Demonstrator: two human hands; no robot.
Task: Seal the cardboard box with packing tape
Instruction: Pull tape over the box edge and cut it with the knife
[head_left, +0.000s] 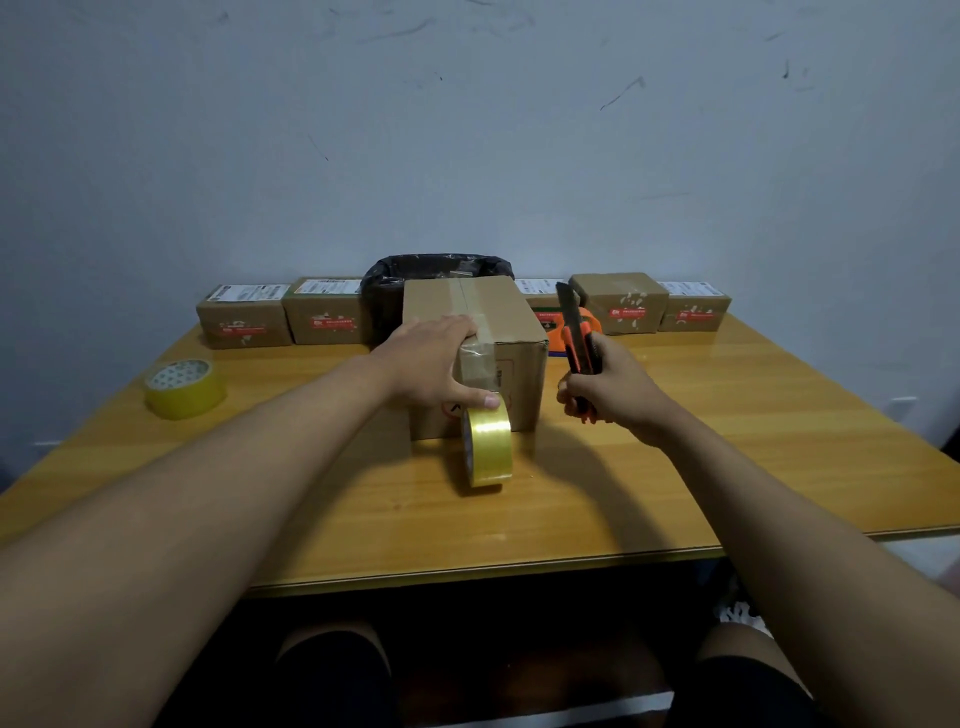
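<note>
A closed cardboard box (506, 312) stands mid-table, with a strip of clear tape running over its top seam and down the near face. That strip leads to a yellow tape roll (487, 448) standing on edge against the box front. My left hand (434, 358) lies flat on the box's near top corner, its thumb pressing the tape just above the roll. My right hand (610, 387) is closed round an orange and black utility knife (579, 338), held upright to the right of the box, apart from it.
A second yellow tape roll (184, 387) lies flat at the left. Several small labelled cardboard boxes (244, 317) line the back edge, with a black-lined bin (436, 270) behind the main box. An orange object (589, 325) sits behind the knife. The wooden table's front edge (467, 569) is near me.
</note>
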